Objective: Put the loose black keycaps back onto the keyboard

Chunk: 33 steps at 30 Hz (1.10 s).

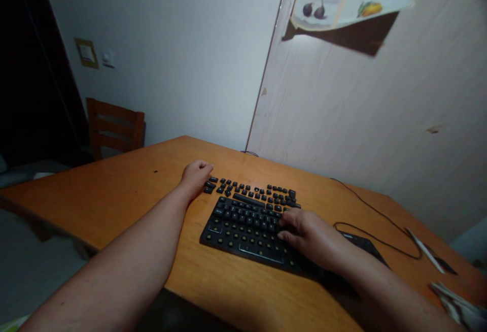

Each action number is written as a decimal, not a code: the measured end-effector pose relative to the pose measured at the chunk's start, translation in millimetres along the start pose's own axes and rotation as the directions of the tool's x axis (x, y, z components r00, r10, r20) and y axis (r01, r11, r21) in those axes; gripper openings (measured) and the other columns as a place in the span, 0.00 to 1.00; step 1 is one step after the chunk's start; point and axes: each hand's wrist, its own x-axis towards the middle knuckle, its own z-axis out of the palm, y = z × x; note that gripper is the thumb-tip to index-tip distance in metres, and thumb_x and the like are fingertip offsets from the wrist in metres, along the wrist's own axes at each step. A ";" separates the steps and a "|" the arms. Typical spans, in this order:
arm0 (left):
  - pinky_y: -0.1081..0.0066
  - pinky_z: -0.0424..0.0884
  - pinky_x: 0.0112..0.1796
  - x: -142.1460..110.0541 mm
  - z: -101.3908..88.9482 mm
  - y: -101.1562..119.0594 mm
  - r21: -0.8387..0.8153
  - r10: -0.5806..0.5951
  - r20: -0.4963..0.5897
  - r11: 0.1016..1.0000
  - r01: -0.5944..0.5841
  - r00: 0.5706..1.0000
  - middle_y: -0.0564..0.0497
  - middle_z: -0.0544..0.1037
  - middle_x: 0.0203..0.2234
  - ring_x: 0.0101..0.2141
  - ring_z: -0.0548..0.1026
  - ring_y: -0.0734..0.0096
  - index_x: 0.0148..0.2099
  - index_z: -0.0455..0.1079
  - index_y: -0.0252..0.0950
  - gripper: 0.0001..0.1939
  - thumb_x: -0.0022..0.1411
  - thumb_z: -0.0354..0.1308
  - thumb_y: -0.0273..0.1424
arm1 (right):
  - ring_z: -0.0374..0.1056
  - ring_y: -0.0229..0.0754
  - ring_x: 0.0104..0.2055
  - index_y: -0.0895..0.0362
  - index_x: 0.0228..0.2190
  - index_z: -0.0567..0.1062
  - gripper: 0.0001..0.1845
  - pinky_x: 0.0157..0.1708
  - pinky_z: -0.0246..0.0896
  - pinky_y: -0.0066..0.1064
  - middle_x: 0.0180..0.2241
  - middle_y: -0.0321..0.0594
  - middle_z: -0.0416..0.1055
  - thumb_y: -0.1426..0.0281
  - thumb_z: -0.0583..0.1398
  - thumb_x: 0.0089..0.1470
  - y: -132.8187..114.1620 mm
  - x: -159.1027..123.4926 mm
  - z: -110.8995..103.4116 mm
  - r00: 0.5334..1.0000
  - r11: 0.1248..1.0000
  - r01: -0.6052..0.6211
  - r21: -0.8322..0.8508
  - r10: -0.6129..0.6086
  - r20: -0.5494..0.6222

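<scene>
A black keyboard (243, 228) lies on an orange wooden table (125, 190). Some of its keys are off, and several loose black keycaps (251, 192) lie in rows just behind it. My left hand (196, 174) rests on the table at the left end of those rows. Its fingers are curled under, and whatever they hold is hidden. My right hand (310, 235) lies on the right half of the keyboard, palm down, fingers stretched leftward over the keys with nothing held.
A black cable (376, 215) loops over the table to the right, past a flat black object (363, 244) and a white pen (424, 252). Papers (456, 307) lie at the right corner. A wooden chair (114, 129) stands beyond the table's left. A pale wood panel (342, 119) rises close behind.
</scene>
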 end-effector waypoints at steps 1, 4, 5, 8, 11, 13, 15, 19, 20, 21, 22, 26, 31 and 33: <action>0.75 0.59 0.21 0.4 -0.1 -0.3 0.006 0.014 0.005 1.000 -0.014 1.000 0.54 0.70 0.19 0.19 0.65 0.74 0.27 0.69 0.35 0.12 0.47 0.62 0.40 | 0.67 0.41 0.35 0.56 0.33 0.76 0.02 0.35 0.59 0.31 0.34 0.38 0.74 0.73 0.62 0.56 -1.1 -0.6 0.4 1.000 1.000 0.006 -0.022 -0.006 -0.003; 0.75 0.60 0.21 0.6 -0.1 0.3 0.015 0.053 0.013 0.998 -0.053 0.998 0.53 0.70 0.19 0.20 0.67 0.73 0.28 0.69 0.35 0.13 0.48 0.62 0.40 | 0.67 0.42 0.37 0.56 0.33 0.76 0.02 0.37 0.59 0.31 0.35 0.40 0.74 0.73 0.61 0.57 -2.5 -2.3 2.0 1.000 0.997 0.027 -0.070 -0.028 -0.013; 0.75 0.60 0.21 0.2 0.0 1.0 0.015 0.057 0.011 0.998 -0.057 0.998 0.52 0.70 0.19 0.20 0.67 0.73 0.28 0.69 0.35 0.13 0.49 0.62 0.41 | 0.67 0.42 0.37 0.56 0.33 0.76 0.02 0.37 0.60 0.31 0.35 0.40 0.74 0.73 0.61 0.57 -2.3 -2.5 2.5 0.999 0.997 0.030 -0.069 -0.031 -0.014; 0.74 0.62 0.21 -2.1 0.4 3.6 0.018 0.057 0.001 0.998 -0.057 0.998 0.53 0.70 0.19 0.20 0.67 0.73 0.28 0.69 0.35 0.13 0.49 0.61 0.41 | 0.68 0.41 0.37 0.56 0.33 0.76 0.03 0.37 0.60 0.30 0.35 0.39 0.74 0.73 0.61 0.58 -0.3 -2.0 3.2 1.000 0.999 0.026 -0.025 -0.026 0.000; 0.74 0.62 0.20 -4.3 0.6 5.2 -0.008 0.031 0.002 0.999 -0.031 1.000 0.53 0.69 0.18 0.19 0.67 0.73 0.29 0.69 0.35 0.14 0.49 0.62 0.41 | 0.68 0.41 0.36 0.56 0.32 0.76 0.03 0.35 0.59 0.30 0.34 0.38 0.74 0.72 0.61 0.59 2.3 0.0 3.6 1.000 1.000 0.006 -0.001 -0.006 0.005; 0.74 0.62 0.20 -5.1 0.5 5.5 -0.034 0.011 0.016 0.999 -0.011 1.000 0.54 0.69 0.18 0.18 0.66 0.73 0.29 0.68 0.35 0.14 0.49 0.62 0.41 | 0.68 0.41 0.36 0.56 0.32 0.76 0.03 0.35 0.59 0.30 0.34 0.38 0.74 0.71 0.62 0.58 3.7 1.1 4.2 1.000 1.000 0.000 0.003 0.000 0.003; 0.75 0.62 0.20 -5.5 0.5 5.8 -0.045 0.007 0.026 0.999 -0.006 1.000 0.54 0.69 0.18 0.18 0.66 0.74 0.29 0.68 0.35 0.14 0.49 0.62 0.41 | 0.68 0.41 0.36 0.56 0.34 0.76 0.01 0.35 0.59 0.30 0.34 0.38 0.74 0.71 0.62 0.58 4.5 1.4 4.8 1.000 1.000 -0.015 0.016 0.015 -0.008; 0.75 0.61 0.20 -5.7 0.2 6.2 -0.060 -0.010 0.038 0.998 0.012 0.999 0.54 0.69 0.18 0.18 0.65 0.75 0.30 0.67 0.35 0.13 0.49 0.62 0.39 | 0.68 0.41 0.35 0.55 0.37 0.74 0.04 0.35 0.59 0.30 0.33 0.36 0.74 0.73 0.62 0.57 2.6 -0.1 5.1 0.999 0.999 -0.018 0.033 0.019 -0.043; 0.75 0.61 0.20 -5.5 0.1 6.0 -0.061 -0.013 0.043 0.998 0.016 0.999 0.54 0.69 0.18 0.18 0.65 0.75 0.30 0.68 0.35 0.13 0.50 0.62 0.40 | 0.68 0.41 0.35 0.55 0.35 0.74 0.02 0.35 0.59 0.30 0.33 0.37 0.74 0.73 0.61 0.58 1.0 -0.9 5.2 0.999 1.000 0.001 0.017 -0.001 -0.045; 0.75 0.62 0.20 -5.2 -0.1 5.6 -0.058 -0.010 0.045 0.998 0.013 0.999 0.54 0.69 0.18 0.18 0.66 0.75 0.30 0.68 0.35 0.13 0.50 0.62 0.40 | 0.68 0.41 0.36 0.55 0.32 0.74 0.03 0.36 0.59 0.29 0.33 0.37 0.74 0.74 0.61 0.58 -1.2 -2.0 5.4 0.999 1.000 0.023 -0.008 -0.024 -0.046; 0.75 0.62 0.21 -4.9 -0.3 5.0 -0.053 -0.002 0.047 0.999 0.004 0.999 0.54 0.70 0.18 0.18 0.66 0.74 0.30 0.68 0.35 0.13 0.49 0.63 0.40 | 0.68 0.41 0.36 0.55 0.30 0.73 0.05 0.36 0.60 0.29 0.33 0.38 0.74 0.75 0.60 0.59 -4.0 -3.3 5.8 0.998 0.998 0.043 -0.040 -0.045 -0.049; 0.75 0.62 0.22 -4.2 -1.2 3.3 -0.035 0.019 0.040 0.999 -0.018 0.999 0.53 0.70 0.19 0.19 0.67 0.75 0.29 0.68 0.34 0.13 0.49 0.63 0.39 | 0.69 0.42 0.35 0.55 0.28 0.73 0.12 0.35 0.61 0.30 0.33 0.42 0.74 0.75 0.55 0.62 -18.5 -11.2 8.4 0.995 0.983 0.056 -0.173 -0.069 -0.068; 0.75 0.63 0.22 -6.3 -0.9 5.3 -0.026 0.016 0.040 1.000 -0.015 0.999 0.53 0.71 0.20 0.20 0.68 0.74 0.29 0.69 0.34 0.14 0.49 0.63 0.40 | 0.75 0.46 0.36 0.56 0.37 0.80 0.15 0.39 0.66 0.34 0.37 0.46 0.79 0.73 0.52 0.63 -26.1 -19.4 6.7 1.000 0.983 -0.024 -0.182 0.025 0.007; 0.75 0.62 0.21 -6.7 -0.5 5.9 -0.036 0.011 0.040 0.999 -0.009 0.999 0.53 0.71 0.19 0.20 0.67 0.74 0.29 0.69 0.34 0.14 0.49 0.63 0.41 | 0.77 0.49 0.41 0.56 0.44 0.80 0.18 0.43 0.68 0.36 0.41 0.47 0.81 0.73 0.52 0.62 -22.4 -21.3 6.0 0.998 0.991 -0.042 -0.129 0.047 0.036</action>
